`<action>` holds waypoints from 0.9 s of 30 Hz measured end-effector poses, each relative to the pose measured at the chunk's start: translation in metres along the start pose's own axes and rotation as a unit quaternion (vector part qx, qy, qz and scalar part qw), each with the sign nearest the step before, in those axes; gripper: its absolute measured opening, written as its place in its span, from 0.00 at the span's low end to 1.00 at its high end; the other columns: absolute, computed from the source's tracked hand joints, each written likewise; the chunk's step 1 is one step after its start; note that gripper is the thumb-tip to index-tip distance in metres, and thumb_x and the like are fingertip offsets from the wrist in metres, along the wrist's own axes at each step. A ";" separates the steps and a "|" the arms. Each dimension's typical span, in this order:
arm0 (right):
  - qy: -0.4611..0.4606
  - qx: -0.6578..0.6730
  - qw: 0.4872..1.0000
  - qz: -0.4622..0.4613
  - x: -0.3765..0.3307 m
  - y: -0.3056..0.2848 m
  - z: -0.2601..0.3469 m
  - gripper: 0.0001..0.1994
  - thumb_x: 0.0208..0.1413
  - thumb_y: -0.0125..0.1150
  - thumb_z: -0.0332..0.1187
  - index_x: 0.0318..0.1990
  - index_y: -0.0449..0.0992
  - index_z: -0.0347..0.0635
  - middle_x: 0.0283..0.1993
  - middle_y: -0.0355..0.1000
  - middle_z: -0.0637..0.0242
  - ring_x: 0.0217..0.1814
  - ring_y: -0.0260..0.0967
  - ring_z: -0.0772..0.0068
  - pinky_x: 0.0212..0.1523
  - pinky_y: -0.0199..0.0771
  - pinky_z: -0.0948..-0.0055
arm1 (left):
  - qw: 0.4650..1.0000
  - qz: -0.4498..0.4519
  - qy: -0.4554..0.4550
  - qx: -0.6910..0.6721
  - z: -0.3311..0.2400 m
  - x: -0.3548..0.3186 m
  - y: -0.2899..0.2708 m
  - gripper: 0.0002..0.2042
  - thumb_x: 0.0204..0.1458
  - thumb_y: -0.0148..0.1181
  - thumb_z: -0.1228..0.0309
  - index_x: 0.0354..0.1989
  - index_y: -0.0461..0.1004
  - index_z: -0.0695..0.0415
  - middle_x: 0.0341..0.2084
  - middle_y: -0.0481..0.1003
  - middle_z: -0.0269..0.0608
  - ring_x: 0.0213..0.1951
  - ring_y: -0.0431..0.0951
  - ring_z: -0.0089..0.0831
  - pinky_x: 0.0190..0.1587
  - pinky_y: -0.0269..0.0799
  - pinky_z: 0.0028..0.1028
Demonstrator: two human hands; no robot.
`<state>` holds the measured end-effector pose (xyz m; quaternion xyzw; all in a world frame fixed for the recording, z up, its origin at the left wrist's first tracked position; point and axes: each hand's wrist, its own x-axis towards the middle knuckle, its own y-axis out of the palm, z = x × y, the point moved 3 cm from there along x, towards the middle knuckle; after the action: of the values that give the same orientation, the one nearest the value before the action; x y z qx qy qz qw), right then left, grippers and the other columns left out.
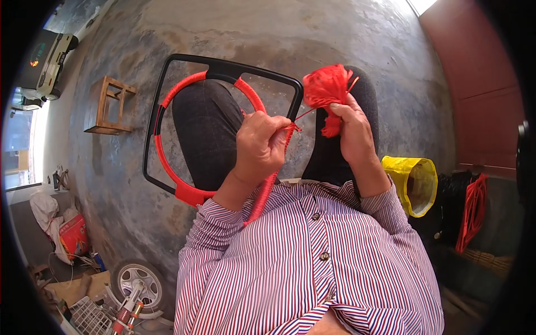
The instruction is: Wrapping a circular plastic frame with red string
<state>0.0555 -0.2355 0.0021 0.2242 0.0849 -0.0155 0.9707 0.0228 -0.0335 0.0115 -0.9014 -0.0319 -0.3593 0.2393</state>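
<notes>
A black frame (223,71) with rounded corners rests over my dark-trousered left leg. Inside it is a ring (253,96) mostly wrapped in red cord, with black gaps. Red wrapping also covers the frame's lower right side. My left hand (259,142) is closed at that side, thumb and fingers pinched on the cord-wrapped bar, where short red strands stick out. To the right, my right hand (356,131) grips a loose bundle of red cord (326,86). A thin strand runs taut between the bundle and my left hand.
A small wooden stool (106,106) stands at the left. At lower left are a wheel (139,283), a wire rack (89,318) and a red box (73,237). A yellow open container (410,181) is beside my right arm, near a hanging red cord coil (473,212).
</notes>
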 end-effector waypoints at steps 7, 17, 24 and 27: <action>-0.030 0.041 0.996 0.070 0.012 -0.001 0.011 0.18 0.58 0.63 0.23 0.57 0.74 0.36 0.50 0.77 0.66 0.49 0.75 0.74 0.54 0.73 0.71 | 0.999 0.020 0.001 0.026 0.001 0.001 -0.001 0.10 0.46 0.64 0.84 0.37 0.79 0.58 0.25 0.75 0.38 0.29 0.76 0.35 0.33 0.72 0.32; 0.018 0.229 0.971 0.067 0.015 0.047 -0.006 0.16 0.58 0.60 0.20 0.54 0.74 0.39 0.51 0.77 0.63 0.52 0.76 0.66 0.55 0.76 0.63 | 0.991 0.018 -0.132 -0.028 0.007 -0.011 0.006 0.16 0.46 0.71 0.73 0.44 0.76 0.59 0.22 0.73 0.39 0.26 0.74 0.36 0.32 0.68 0.34; 0.111 0.160 0.978 0.073 -0.006 0.058 -0.017 0.15 0.61 0.62 0.26 0.55 0.72 0.38 0.49 0.76 0.64 0.45 0.75 0.73 0.47 0.78 0.69 | 0.995 0.036 -0.088 0.040 -0.001 -0.001 0.001 0.18 0.51 0.73 0.68 0.47 0.73 0.61 0.24 0.76 0.37 0.26 0.79 0.24 0.25 0.70 0.25; 0.118 0.091 0.982 0.116 -0.011 0.056 -0.009 0.16 0.62 0.62 0.28 0.56 0.72 0.38 0.49 0.76 0.66 0.46 0.73 0.76 0.49 0.76 0.71 | 0.992 0.043 -0.047 0.106 -0.008 0.005 -0.003 0.16 0.50 0.73 0.68 0.43 0.75 0.59 0.25 0.76 0.38 0.29 0.80 0.28 0.31 0.74 0.28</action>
<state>0.0472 -0.1809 0.0205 0.3205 0.1709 0.1164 0.9244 0.0207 -0.0355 0.0211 -0.8873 -0.0426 -0.3006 0.3471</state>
